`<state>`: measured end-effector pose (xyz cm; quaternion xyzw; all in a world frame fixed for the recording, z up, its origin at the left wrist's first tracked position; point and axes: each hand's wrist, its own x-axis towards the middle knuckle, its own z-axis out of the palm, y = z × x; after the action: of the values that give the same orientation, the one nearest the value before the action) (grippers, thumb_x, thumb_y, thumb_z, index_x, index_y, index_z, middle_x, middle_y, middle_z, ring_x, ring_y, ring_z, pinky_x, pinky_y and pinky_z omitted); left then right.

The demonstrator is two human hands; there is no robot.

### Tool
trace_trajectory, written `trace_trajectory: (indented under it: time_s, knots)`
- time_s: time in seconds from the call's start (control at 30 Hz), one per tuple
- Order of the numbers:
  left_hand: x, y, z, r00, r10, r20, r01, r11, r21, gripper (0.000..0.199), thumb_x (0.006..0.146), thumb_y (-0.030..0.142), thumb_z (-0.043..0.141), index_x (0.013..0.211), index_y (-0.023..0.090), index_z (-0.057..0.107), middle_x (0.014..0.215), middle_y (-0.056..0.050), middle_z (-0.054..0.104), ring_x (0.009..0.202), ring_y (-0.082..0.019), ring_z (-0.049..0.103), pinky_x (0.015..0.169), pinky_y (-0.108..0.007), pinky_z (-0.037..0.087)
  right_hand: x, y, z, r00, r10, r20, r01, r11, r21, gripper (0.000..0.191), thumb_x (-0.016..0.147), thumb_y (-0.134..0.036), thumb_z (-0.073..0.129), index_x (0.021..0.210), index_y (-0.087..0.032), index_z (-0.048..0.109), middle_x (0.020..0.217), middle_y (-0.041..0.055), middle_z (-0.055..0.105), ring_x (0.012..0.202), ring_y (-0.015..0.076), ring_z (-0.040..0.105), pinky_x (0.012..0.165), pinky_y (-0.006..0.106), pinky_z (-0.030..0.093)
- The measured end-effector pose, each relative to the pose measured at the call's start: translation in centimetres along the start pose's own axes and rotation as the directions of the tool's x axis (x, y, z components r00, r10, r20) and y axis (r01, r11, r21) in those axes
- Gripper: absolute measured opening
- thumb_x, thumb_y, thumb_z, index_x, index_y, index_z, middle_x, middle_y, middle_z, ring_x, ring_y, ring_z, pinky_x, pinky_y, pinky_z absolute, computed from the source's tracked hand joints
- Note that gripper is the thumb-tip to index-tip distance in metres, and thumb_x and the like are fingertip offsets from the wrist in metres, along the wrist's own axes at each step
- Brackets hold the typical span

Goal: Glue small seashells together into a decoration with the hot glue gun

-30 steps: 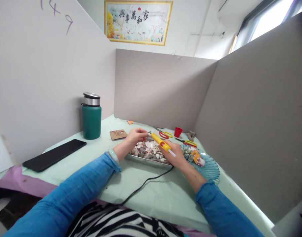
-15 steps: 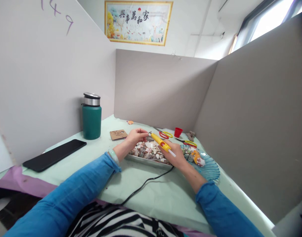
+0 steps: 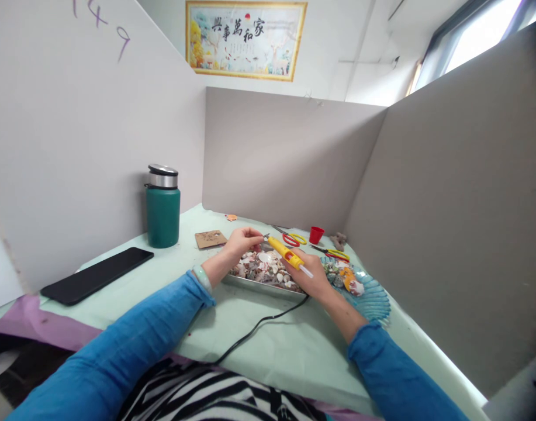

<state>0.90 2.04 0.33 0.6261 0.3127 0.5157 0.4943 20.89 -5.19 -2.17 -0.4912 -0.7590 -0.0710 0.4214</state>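
Note:
My right hand (image 3: 308, 273) is wrapped round a yellow hot glue gun (image 3: 286, 252), a clear glue stick poking out of its back end. Its nozzle points away to the left, close to the fingertips of my left hand (image 3: 245, 244). Those fingers are pinched together; whatever small piece they hold is too small to make out. Beneath both hands is a metal tray (image 3: 261, 285) filled with seashells (image 3: 268, 269). A black cord (image 3: 261, 321) runs from below my right hand toward the table's front edge.
A blue glass dish (image 3: 375, 298) with shells stands right. Behind lie red-and-yellow scissors (image 3: 295, 238), another pair (image 3: 338, 255) and a red cup (image 3: 316, 235). Leftward are a brown card (image 3: 210, 238), green flask (image 3: 163, 216) and black phone (image 3: 96, 276). Grey partitions (image 3: 285, 152) enclose the table.

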Motion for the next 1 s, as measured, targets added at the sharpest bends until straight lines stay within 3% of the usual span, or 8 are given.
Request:
trace_trajectory:
  time_s: [0.13, 0.33, 0.67, 0.8, 1.0]
  knots:
    - [0.02, 0.10, 0.30, 0.997, 0.054, -0.056, -0.044, 0.984, 0.172, 0.013, 0.065, 0.019, 0.065, 0.073, 0.013, 0.057, 0.058, 0.001, 0.057, 0.048, -0.009, 0.054, 0.050, -0.022, 0.042, 0.13, 0.01, 0.09, 0.998, 0.060, -0.028, -0.059, 0.998, 0.030, 0.022, 0.081, -0.041, 0.050, 0.078, -0.021, 0.059, 0.061, -0.0008, 0.060, 0.053, 0.0130, 0.050, 0.052, 0.023, 0.034]
    - [0.05, -0.23, 0.29, 0.972, 0.230, -0.044, -0.194, 0.895, 0.402, 0.013, 0.068, 0.022, 0.060, 0.078, 0.015, 0.060, 0.064, 0.000, 0.062, 0.053, -0.010, 0.056, 0.051, -0.021, 0.042, 0.17, 0.22, 0.22, 0.996, 0.090, -0.023, -0.089, 0.995, 0.045, 0.022, 0.081, -0.042, 0.051, 0.077, -0.021, 0.058, 0.060, -0.0013, 0.058, 0.052, 0.0131, 0.050, 0.052, 0.023, 0.034]
    - [-0.36, -0.01, 0.28, 0.917, 0.393, -0.064, -0.281, 0.752, 0.596, 0.011, 0.071, 0.019, 0.055, 0.078, 0.016, 0.063, 0.069, -0.001, 0.065, 0.061, -0.011, 0.057, 0.060, -0.022, 0.042, 0.24, -0.28, 0.06, 0.999, 0.050, -0.011, -0.050, 0.998, 0.027, 0.019, 0.080, -0.037, 0.052, 0.073, -0.020, 0.057, 0.058, -0.0018, 0.057, 0.051, 0.0118, 0.048, 0.052, 0.022, 0.033]
    - [-0.40, 0.24, 0.33, 0.923, 0.370, -0.104, -0.242, 0.770, 0.591, 0.010, 0.071, 0.018, 0.055, 0.077, 0.016, 0.063, 0.064, -0.001, 0.064, 0.058, -0.011, 0.057, 0.058, -0.022, 0.042, 0.20, -0.18, 0.12, 0.998, 0.058, -0.020, -0.058, 0.998, 0.024, 0.021, 0.080, -0.038, 0.051, 0.071, -0.021, 0.057, 0.056, -0.0021, 0.056, 0.049, 0.0116, 0.046, 0.051, 0.023, 0.033]
    - [-0.05, 0.10, 0.39, 0.984, 0.132, -0.123, -0.081, 0.934, 0.347, 0.013, 0.070, 0.024, 0.062, 0.079, 0.014, 0.061, 0.056, 0.000, 0.060, 0.052, -0.012, 0.058, 0.051, -0.022, 0.042, 0.16, -0.06, 0.13, 0.995, 0.096, -0.027, -0.095, 0.995, 0.042, 0.022, 0.081, -0.040, 0.051, 0.078, -0.021, 0.060, 0.060, -0.0011, 0.058, 0.051, 0.0126, 0.049, 0.051, 0.023, 0.034]
